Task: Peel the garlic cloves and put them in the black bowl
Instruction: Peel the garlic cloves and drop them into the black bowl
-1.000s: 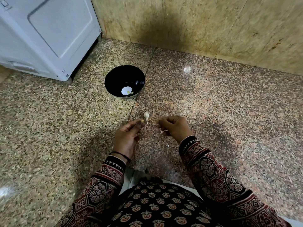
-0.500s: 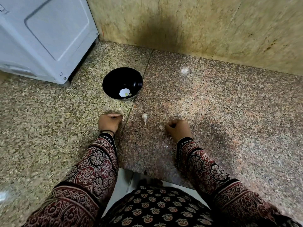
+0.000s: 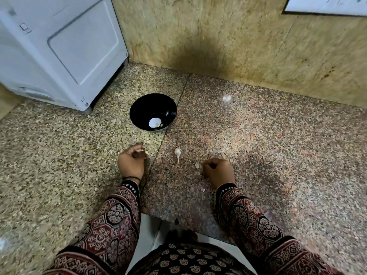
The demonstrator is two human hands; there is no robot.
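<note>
The black bowl (image 3: 139, 108) stands on the speckled counter beyond my hands; a small pale clove (image 3: 161, 125) lies inside it beside a white glare spot. An unpeeled garlic clove (image 3: 177, 152) with a thin tail lies on the counter between my hands, touching neither. My left hand (image 3: 131, 162) is curled just left of the counter seam and pinches a small pale piece (image 3: 146, 152) at its fingertips, blurred, seemingly a garlic clove. My right hand (image 3: 218, 170) rests on the counter as a fist with nothing visible in it.
A scrap of garlic skin (image 3: 196, 165) lies by my right hand and another bit (image 3: 202, 189) near that wrist. A white appliance (image 3: 59, 52) stands at the back left, close to the bowl. A stone wall (image 3: 238, 36) closes the back. The counter's front edge (image 3: 178, 220) is near my body.
My left hand has moved left, away from the clove lying on the counter. My right hand has curled into a fist and dropped its skin scrap. The camera has tilted up slightly.
</note>
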